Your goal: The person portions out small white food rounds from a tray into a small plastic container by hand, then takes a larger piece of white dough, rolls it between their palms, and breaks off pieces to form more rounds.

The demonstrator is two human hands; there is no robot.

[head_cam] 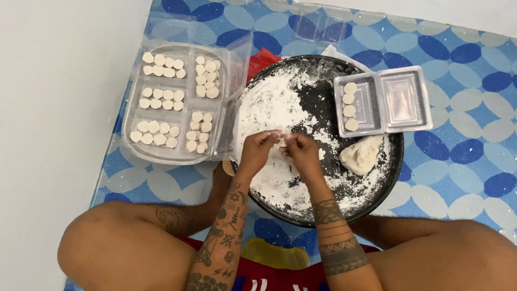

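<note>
Both hands, left hand (257, 146) and right hand (301, 150), are pinching what appears to be a small dough piece (281, 141) above the floured pan (269, 102). Excess pull risks tearing it; flour is reducing grip.

A large clear plastic compartment tray (180, 102) lies at the left on the blue patterned floor mat (463, 156), its six sections filled with rows of small white dough discs (161, 64); its clear lid stands open on the right side. A small clear hinged plastic box (383, 101) rests open on the far right rim of the round black pan (388, 178), its left half holding four white discs. More empty clear plastic boxes (323, 24) lie at the far edge.
</note>
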